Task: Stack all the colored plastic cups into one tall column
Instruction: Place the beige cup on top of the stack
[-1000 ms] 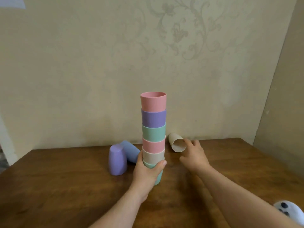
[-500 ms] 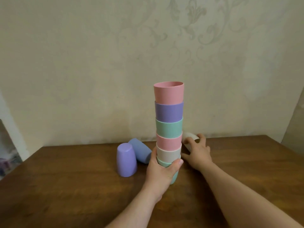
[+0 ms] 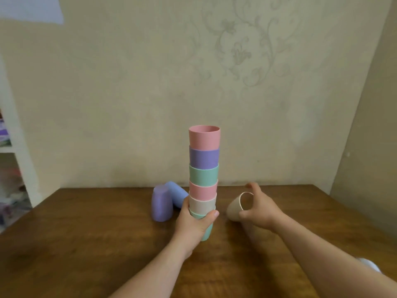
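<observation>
head view: a person's two bare forearms reach over a brown wooden table (image 3: 86,244).
left hand (image 3: 193,224): wrapped around the mint cup (image 3: 207,230) at the foot of the stack (image 3: 204,175), thumb across its front.
right hand (image 3: 261,208): fingers closed on the rim of a beige cup (image 3: 235,208), tilted, mouth toward the camera, just right of the stack.
stack: six nested cups, upright mid-table; upward mint, beige, pink, mint, purple, pink.
loose cups: purple cup (image 3: 161,204) upside down left of the stack; blue cup (image 3: 177,193) on its side behind it.
writing: none readable on the cups.
wall (image 3: 129,93): beige floral paper.
</observation>
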Motion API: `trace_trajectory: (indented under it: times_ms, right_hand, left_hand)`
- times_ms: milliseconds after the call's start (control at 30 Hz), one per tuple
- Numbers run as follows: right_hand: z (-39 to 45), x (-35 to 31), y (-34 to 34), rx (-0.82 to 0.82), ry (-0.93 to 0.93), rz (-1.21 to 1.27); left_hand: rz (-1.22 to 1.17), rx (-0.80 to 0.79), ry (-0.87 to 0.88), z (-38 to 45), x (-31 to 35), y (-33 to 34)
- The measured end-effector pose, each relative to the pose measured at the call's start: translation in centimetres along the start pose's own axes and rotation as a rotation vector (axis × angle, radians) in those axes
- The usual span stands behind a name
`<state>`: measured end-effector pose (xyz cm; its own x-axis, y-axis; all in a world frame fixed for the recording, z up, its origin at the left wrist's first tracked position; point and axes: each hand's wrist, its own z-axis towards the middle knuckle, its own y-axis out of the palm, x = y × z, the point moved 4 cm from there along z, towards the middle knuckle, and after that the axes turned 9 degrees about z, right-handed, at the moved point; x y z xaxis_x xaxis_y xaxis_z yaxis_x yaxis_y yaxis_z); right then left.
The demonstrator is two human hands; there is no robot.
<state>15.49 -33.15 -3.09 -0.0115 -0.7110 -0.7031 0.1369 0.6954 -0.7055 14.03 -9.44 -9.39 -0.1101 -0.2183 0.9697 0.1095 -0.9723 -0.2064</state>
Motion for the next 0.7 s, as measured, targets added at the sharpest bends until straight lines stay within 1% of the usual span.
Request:
trace_trajectory:
  times_ms: [100,200,333,467,600,700]
  right_hand:
    - [-1.4,-0.8,-0.7,-0.024,0.017,-0.025]
    - [-3.0,-1.2,-0.3,-0.045,0.043,0.009]
    - [-4.8,-0.7,1.4,-0.045,0.038,0.14]
    - [-6.4,-0.1,2.9,0.008,0.041,0.293]
    - [-7.0,0.2,3.1,0.076,0.091,0.355]
    - [-7.2,0.5,3.0,0.102,0.136,0.361]
  left_hand:
    - [0.0,-0.005,-0.006,-2.1,0.5,-1.0]
    - [-0.016,-0.004,-0.026,-4.1,0.7,-1.8]
    - [-0.016,-0.01,-0.051,-5.9,0.6,-2.3]
    - [-0.022,-0.079,-0.051,-6.5,1.6,-2.9]
    - [0.002,-0.137,0.037,-6.1,3.9,-3.9]
    - [-0.059,-0.08,0.115,-5.4,8.6,-5.6]
